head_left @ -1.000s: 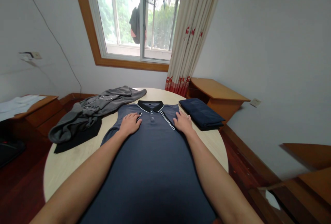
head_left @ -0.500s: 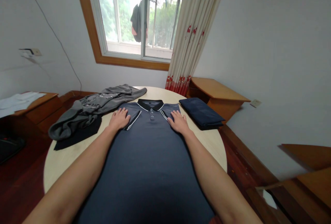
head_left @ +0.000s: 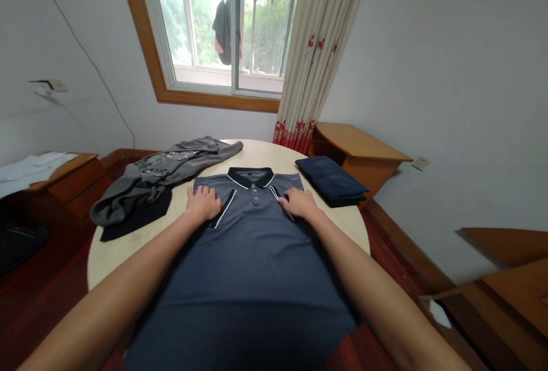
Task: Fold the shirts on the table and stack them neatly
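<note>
A dark grey-blue polo shirt (head_left: 252, 257) lies front up on the round table, its black, white-edged collar at the far end and its sleeves folded in over the chest. My left hand (head_left: 204, 202) is on the shirt's left shoulder side by the sleeve cuff, fingers curled down onto the cloth. Opposite it, my right hand (head_left: 299, 202) has its fingers bent on the right sleeve, gathering the fabric by the white-striped cuff. Fingertips of both hands are partly hidden. Slight ripples cross the shirt's middle, and its lower part hangs over the near table edge.
A grey printed sweatshirt (head_left: 166, 171) lies on the left of the table (head_left: 103, 257), over a black cloth (head_left: 141, 217). Folded dark navy clothing (head_left: 331, 180) sits at the right. Beyond stand a wooden cabinet (head_left: 359, 140), a curtain (head_left: 319, 57) and a window.
My fingers, flatter and more spread before, have curled in on the cloth. Ripples have appeared across the shirt, and the sleeve cuffs have shifted slightly. The view has moved a little.
</note>
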{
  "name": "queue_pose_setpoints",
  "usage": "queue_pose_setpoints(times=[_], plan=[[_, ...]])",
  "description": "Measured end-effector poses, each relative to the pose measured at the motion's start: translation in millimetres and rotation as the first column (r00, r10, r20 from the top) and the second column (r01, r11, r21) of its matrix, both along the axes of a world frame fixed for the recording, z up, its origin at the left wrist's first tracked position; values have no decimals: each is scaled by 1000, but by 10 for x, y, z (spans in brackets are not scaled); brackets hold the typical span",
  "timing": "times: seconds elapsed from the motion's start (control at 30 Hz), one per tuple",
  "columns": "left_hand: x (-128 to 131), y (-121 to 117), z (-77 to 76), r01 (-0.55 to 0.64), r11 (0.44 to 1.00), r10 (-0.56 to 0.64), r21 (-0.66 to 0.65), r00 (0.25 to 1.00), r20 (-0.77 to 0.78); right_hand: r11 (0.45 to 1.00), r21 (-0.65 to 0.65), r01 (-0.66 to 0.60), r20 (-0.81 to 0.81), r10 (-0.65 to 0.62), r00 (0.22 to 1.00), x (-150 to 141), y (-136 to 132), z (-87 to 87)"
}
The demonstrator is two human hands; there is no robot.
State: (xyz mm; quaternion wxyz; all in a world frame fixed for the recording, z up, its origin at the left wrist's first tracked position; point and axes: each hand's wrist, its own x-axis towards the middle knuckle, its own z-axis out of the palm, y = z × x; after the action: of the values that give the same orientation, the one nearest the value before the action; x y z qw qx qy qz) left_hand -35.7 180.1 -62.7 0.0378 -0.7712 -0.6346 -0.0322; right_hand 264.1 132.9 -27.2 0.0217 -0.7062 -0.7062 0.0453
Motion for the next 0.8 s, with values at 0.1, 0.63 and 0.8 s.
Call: queue_pose_setpoints(times=[0.1, 0.63, 0.8], plan=[[151, 162, 36, 110, 993, -112, 44, 993, 41, 995, 98, -15, -22, 17, 1000, -42, 267, 24], [197, 867, 12, -2, 994, 8, -110, 998, 57, 999, 12, 34, -37, -34, 999, 32, 999, -284], [205, 608, -70, -134, 987, 142, -89, 986, 84, 994, 0, 113, -62, -113, 992, -65, 804, -285]])
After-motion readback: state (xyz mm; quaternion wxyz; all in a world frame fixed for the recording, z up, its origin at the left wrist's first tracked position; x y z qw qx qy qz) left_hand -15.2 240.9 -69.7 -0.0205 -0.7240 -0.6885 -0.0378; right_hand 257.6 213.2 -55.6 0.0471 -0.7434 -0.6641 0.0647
